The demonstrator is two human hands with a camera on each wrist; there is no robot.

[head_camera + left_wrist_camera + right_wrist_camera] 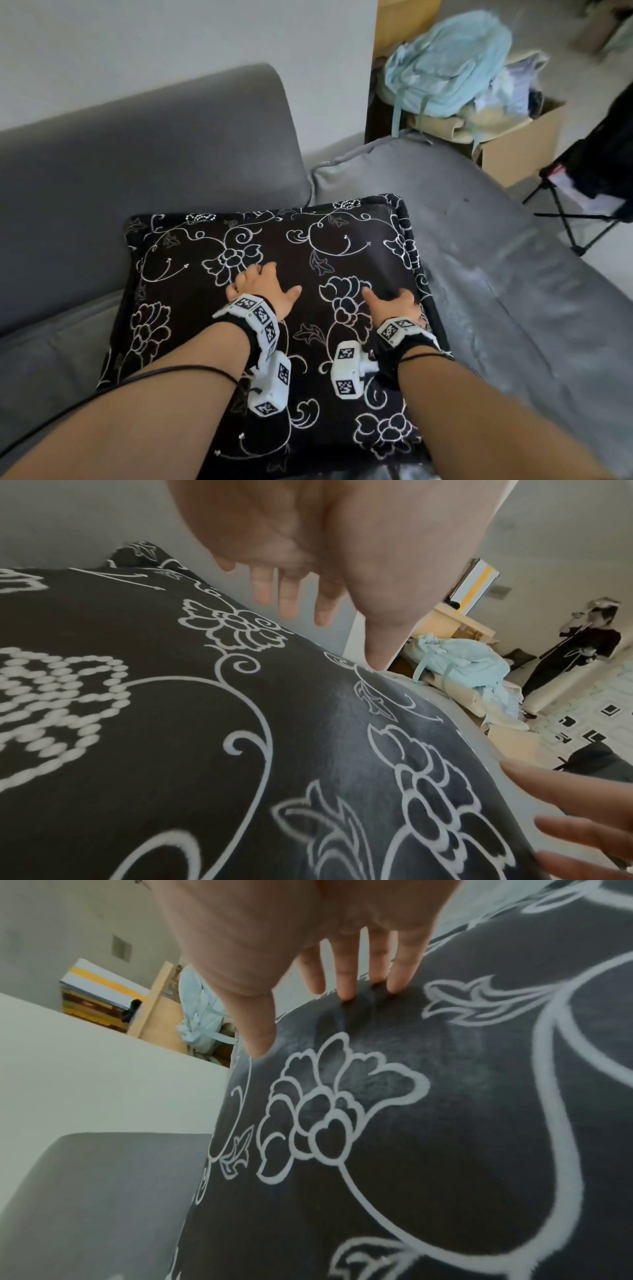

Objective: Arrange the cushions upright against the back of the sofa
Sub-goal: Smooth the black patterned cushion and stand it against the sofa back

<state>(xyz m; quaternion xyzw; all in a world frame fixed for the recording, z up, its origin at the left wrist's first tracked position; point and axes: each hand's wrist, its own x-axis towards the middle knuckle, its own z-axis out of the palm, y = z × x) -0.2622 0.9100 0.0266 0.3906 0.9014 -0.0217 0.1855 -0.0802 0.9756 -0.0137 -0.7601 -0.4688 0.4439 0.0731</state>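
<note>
Flat on the grey fabric sofa [479, 240] seat lies a black square cushion with white floral outlines [267, 274], far edge near the sofa's backrest, not upright. Left hand [262, 286] rests spread on the cushion's middle, fingers straight, holding nothing. Right hand [394, 303] sits toward the cushion's right edge, fingers [346, 985] extended, tips denting the fabric.

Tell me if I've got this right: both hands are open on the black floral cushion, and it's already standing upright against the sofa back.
Not quite. Both hands, left hand and right hand, are open on the black floral cushion, but it lies flat on the sofa seat, in front of the sofa back. The head view shows this.
</note>
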